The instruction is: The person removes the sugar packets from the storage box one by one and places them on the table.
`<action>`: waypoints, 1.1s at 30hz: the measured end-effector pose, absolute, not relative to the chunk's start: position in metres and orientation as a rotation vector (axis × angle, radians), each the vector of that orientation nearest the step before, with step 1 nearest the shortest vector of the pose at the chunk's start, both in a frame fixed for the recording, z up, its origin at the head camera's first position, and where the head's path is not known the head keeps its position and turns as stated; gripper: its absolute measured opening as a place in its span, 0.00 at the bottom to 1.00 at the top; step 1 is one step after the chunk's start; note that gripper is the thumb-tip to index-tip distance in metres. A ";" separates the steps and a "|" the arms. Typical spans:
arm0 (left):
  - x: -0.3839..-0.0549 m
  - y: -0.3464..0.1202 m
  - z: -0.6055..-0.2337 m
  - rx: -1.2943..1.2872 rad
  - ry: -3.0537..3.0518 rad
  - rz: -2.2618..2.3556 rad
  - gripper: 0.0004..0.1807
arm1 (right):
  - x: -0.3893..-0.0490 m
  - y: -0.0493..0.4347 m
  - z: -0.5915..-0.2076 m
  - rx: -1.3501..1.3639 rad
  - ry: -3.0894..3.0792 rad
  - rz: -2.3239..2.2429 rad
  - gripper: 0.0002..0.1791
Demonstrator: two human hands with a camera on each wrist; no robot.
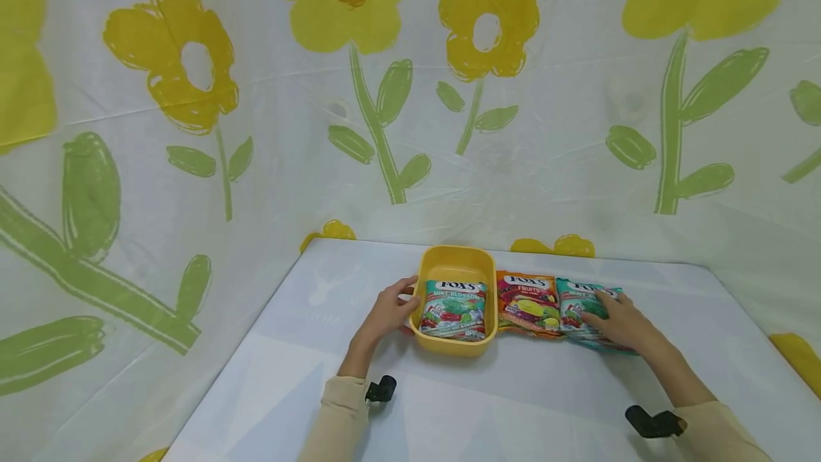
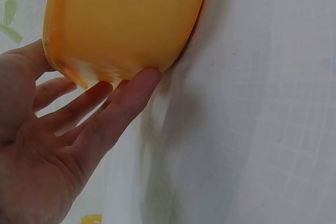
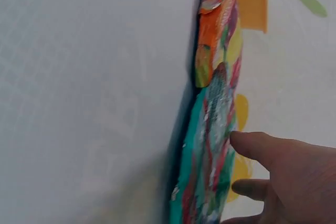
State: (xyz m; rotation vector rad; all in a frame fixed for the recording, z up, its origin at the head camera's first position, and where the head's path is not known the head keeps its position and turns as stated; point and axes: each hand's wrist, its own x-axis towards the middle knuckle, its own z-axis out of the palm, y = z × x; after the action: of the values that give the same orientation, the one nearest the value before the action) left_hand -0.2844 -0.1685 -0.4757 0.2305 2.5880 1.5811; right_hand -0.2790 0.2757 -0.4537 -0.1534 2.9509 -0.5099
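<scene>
Right hand (image 1: 625, 323) spread over the teal bag (image 1: 572, 305), right of the frame's centre.
The bag lies beneath and left of those parted fingers, long axis seemingly running up the frame; the left hand (image 1: 388, 312), farther off, rests loosely spread fingers against the box (image 1: 455, 349).

Yellow box (image 1: 457, 348) open above; orange packet (image 1: 527, 305) flanks right.
</scene>
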 end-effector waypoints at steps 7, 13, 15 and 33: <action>-0.284 -0.168 -0.475 0.254 2.585 1.586 0.29 | -0.278 0.268 -0.434 -0.111 2.951 -0.364 0.47; -0.283 -0.168 -0.473 0.259 2.590 1.589 0.29 | -0.276 0.262 -0.417 -0.012 2.884 -0.389 0.45; -0.282 -0.168 -0.472 0.257 2.591 1.586 0.29 | -0.274 0.259 -0.413 -0.011 2.875 -0.396 0.44; -0.282 -0.168 -0.472 0.237 2.585 1.581 0.29 | -0.279 0.209 -0.393 -0.154 2.918 -0.416 0.36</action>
State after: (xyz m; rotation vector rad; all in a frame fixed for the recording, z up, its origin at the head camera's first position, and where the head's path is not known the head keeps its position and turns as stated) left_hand -0.2822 -0.1676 -0.4720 0.2369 2.5854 1.5811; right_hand -0.2795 0.2092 -0.3930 -0.1540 2.9180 -0.4162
